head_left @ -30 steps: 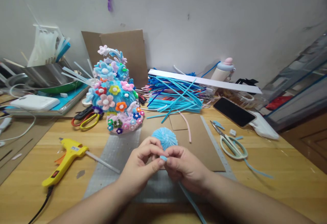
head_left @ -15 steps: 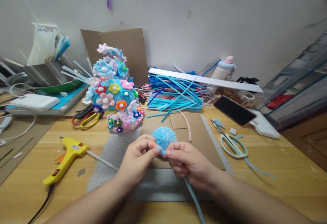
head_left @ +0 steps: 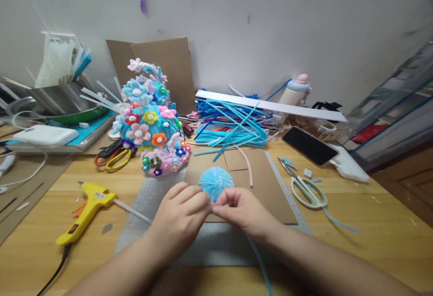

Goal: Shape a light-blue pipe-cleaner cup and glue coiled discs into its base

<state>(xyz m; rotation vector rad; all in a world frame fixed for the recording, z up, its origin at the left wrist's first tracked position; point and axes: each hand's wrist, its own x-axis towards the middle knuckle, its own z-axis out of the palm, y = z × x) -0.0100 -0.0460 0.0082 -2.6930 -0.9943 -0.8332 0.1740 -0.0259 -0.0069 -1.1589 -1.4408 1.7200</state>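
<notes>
A light-blue ribbed dome (head_left: 215, 182), made of fuzzy pipe cleaners, lies on the brown cardboard (head_left: 267, 192) just beyond my fingertips. My left hand (head_left: 186, 210) is turned knuckles up, its fingers closed in front of the dome; the part it pinches is hidden. My right hand (head_left: 238, 208) pinches with thumb and forefinger at nearly the same spot, almost touching the left fingertips. From under my right hand a light-blue pipe cleaner (head_left: 259, 260) trails down toward the table's front edge.
A yellow glue gun (head_left: 88, 210) lies at left, with a flower-covered blue piece (head_left: 149, 125) behind it. Blue pipe cleaners (head_left: 233, 125) are heaped at the back. Scissors (head_left: 301, 185) and a phone (head_left: 309, 145) lie at right. A grey mat (head_left: 209, 246) is under the cardboard.
My left hand has rolled over, from thumb showing to knuckles up, covering the blue pipe-cleaner bit that showed between the hands. My right fingers have shifted slightly left.
</notes>
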